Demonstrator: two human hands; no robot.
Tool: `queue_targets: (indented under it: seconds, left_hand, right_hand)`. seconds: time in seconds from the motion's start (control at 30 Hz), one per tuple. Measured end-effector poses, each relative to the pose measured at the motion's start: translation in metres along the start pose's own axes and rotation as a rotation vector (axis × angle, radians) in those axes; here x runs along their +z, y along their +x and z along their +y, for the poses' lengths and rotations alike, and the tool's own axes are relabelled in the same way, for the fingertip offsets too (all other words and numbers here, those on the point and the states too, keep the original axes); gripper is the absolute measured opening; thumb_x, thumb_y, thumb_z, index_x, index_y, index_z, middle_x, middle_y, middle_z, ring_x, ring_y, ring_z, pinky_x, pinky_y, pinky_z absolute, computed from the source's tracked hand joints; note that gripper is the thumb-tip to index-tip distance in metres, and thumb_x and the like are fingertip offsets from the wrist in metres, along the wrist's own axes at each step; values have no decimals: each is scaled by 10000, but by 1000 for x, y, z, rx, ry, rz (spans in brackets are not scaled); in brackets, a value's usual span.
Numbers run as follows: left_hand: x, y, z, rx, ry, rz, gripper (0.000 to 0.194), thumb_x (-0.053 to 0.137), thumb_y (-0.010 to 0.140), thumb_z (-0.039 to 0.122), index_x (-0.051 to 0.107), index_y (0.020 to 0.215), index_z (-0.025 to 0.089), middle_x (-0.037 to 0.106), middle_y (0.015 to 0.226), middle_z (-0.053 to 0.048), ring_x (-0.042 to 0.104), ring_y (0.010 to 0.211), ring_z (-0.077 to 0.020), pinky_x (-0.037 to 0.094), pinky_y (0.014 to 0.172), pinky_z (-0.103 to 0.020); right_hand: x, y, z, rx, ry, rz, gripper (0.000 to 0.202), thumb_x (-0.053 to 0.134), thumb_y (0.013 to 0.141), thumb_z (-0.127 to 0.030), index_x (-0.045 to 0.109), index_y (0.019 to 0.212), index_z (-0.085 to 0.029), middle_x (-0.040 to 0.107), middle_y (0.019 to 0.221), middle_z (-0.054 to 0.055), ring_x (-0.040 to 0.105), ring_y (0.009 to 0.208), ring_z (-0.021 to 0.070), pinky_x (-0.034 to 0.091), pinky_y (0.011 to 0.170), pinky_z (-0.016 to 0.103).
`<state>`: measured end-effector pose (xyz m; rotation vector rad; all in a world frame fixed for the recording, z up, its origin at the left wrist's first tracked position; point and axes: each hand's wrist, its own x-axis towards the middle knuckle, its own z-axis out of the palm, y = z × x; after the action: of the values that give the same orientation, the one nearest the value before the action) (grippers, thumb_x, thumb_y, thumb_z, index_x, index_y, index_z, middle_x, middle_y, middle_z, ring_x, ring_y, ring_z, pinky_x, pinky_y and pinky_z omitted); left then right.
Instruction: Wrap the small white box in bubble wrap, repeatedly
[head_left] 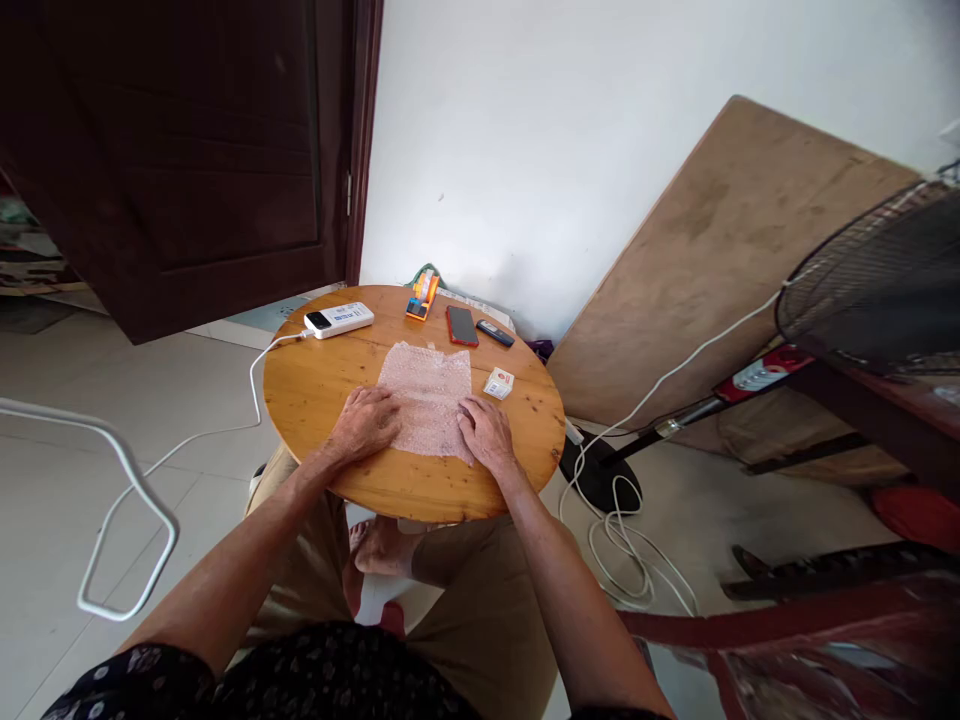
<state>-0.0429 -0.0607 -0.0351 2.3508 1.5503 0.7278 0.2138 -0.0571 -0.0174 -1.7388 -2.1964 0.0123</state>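
Note:
A sheet of pinkish bubble wrap [426, 395] lies spread on the round wooden table [300, 390]. My left hand [367, 420] rests on its left edge, fingers stretched out and lying low. Over the right edge lies my right hand [486, 430], its fingers loosely bent and touching the wrap. Neither hand grips anything that I can see. Just beyond my right hand are small white boxes [499, 382] with red and blue print.
Along the table's far side are a white power bank [341, 320] with a cable, an orange tape dispenser [424, 295], a red-edged phone [462, 326] and a dark, slim object [495, 333]. A fan [870, 280] and loose white cable [622, 540] are at right.

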Motion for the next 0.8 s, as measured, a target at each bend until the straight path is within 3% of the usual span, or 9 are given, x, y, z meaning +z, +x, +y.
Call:
queue_targets:
  seconds: [0.37, 0.8]
  left_hand:
    - [3, -1, 3, 9, 9, 59, 304, 557, 826, 289, 709, 1084, 236, 626, 1327, -82, 497, 1303, -294, 298, 1156, -515]
    - [3, 0, 3, 13, 26, 41, 432, 575, 742, 238, 689, 1158, 219, 605, 1360, -94, 478, 1334, -294, 283, 1173, -498]
  right_hand:
    - [3, 1, 4, -17, -10, 25, 319, 483, 925, -188, 667, 1186, -195, 622, 1330, 95, 538, 1228, 257, 397, 1023, 411]
    - [6, -2, 8, 49, -46, 103, 335, 476, 865, -96, 683, 1115, -179, 653, 1262, 114, 578, 1153, 264, 425, 973, 392]
